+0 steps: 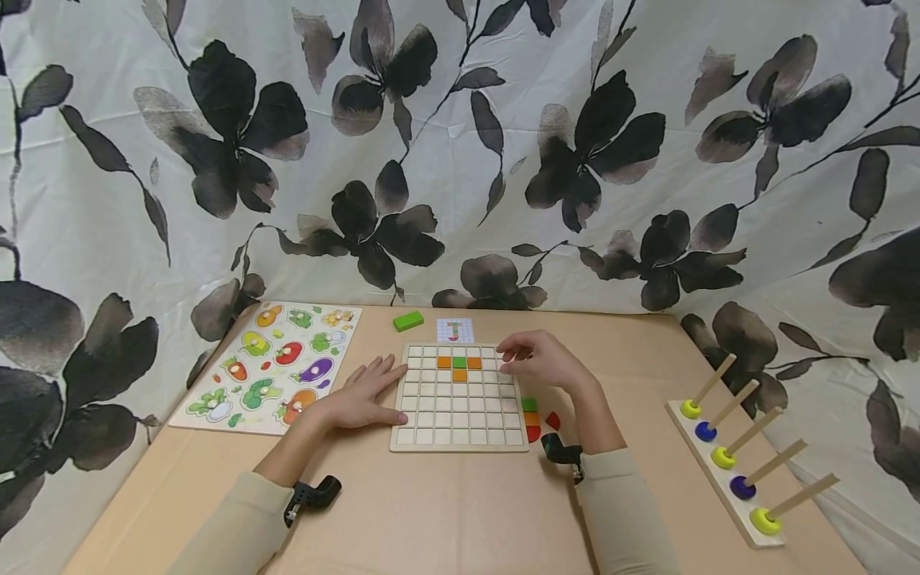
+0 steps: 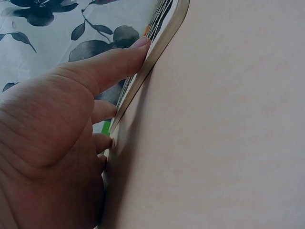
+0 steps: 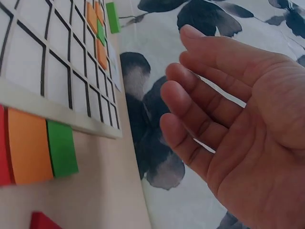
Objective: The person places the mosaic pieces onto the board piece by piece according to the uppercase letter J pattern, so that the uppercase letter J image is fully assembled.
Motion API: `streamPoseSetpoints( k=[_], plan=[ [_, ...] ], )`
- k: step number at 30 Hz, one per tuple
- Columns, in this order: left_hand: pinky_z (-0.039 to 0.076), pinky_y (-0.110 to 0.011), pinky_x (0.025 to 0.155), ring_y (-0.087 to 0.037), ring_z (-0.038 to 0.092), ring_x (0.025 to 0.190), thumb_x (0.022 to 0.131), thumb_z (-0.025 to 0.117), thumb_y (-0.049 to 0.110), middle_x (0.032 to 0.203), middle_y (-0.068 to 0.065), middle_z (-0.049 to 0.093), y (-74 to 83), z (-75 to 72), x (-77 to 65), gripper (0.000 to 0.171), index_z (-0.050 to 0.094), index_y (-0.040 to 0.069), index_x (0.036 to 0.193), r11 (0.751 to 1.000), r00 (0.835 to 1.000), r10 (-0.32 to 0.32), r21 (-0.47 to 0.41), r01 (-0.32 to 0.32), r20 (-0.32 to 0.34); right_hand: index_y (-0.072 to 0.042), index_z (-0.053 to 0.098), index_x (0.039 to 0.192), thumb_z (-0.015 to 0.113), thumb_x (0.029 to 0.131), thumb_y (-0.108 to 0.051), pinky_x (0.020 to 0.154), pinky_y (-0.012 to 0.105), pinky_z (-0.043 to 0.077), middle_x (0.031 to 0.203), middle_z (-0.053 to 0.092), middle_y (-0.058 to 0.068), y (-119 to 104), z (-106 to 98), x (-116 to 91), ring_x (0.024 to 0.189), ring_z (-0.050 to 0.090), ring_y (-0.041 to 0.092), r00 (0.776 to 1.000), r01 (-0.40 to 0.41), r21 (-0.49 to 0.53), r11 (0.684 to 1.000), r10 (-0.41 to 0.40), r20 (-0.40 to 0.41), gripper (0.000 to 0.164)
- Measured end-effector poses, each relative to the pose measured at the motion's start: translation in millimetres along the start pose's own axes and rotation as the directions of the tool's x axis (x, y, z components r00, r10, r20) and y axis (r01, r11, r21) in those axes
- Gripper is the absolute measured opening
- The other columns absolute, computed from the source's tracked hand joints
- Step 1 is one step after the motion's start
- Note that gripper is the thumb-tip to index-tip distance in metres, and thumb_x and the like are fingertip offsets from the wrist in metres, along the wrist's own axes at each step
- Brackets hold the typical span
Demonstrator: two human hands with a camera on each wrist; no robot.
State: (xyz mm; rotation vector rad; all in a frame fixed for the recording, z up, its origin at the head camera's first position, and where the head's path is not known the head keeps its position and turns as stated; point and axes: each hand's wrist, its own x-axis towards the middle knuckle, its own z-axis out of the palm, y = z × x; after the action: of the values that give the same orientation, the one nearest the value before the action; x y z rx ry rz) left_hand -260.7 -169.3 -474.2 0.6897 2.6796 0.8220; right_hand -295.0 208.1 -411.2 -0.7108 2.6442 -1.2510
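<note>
A pale wooden grid board [image 1: 429, 413] lies on the table, with several orange and green square tiles [image 1: 459, 374] in its upper cells. My left hand [image 1: 365, 397] rests at the board's left edge, thumb and fingertips touching the rim. Over the upper right corner of the board hovers my right hand [image 1: 542, 359]; its fingers are loosely bent and, in the right wrist view, hold nothing. Along the board's right side lie a green piece [image 3: 62, 149], an orange piece [image 3: 29, 145] and a red piece [image 1: 533, 434]. Another red piece [image 1: 553, 421] sits nearby.
Behind the board are a small pattern card [image 1: 465, 331] and a green block [image 1: 408, 321]. A vegetable picture board [image 1: 244, 378] lies at the left. On the right stands a peg rack [image 1: 726, 499] with yellow and blue rings. A floral cloth [image 1: 460, 160] hangs behind the table.
</note>
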Motion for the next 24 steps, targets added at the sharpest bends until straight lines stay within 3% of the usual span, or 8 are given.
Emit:
streamPoseSetpoints(
  k=[13, 24],
  plan=[
    [-0.003, -0.063, 0.129, -0.044, -0.002, 0.162, 0.089, 0.075, 0.055, 0.175, -0.021, 0.007, 0.7, -0.3, -0.3, 0.099, 0.029, 0.012, 0.165, 1.0, 1.0, -0.004, -0.004, 0.004, 0.004, 0.003, 0.073, 0.118, 0.08, 0.089, -0.004, 0.084, 0.033, 0.054, 0.1, 0.072, 0.012, 15, -13, -9, 0.09, 0.062, 0.025, 0.996, -0.073, 0.02, 0.997, 0.072, 0.05, 0.031],
    [-0.003, -0.062, 0.129, -0.042, -0.004, 0.162, 0.089, 0.074, 0.057, 0.175, -0.019, 0.005, -0.4, 0.7, 0.5, 0.1, 0.027, 0.015, 0.166, 1.0, 1.0, -0.012, 0.002, 0.012, 0.006, 0.001, 0.075, 0.115, 0.081, 0.089, -0.007, 0.087, 0.031, 0.054, 0.095, 0.074, 0.007, 31, -15, -11, 0.089, 0.064, 0.022, 0.985, -0.139, 0.021, 0.99, 0.136, 0.11, 0.028]
  ],
)
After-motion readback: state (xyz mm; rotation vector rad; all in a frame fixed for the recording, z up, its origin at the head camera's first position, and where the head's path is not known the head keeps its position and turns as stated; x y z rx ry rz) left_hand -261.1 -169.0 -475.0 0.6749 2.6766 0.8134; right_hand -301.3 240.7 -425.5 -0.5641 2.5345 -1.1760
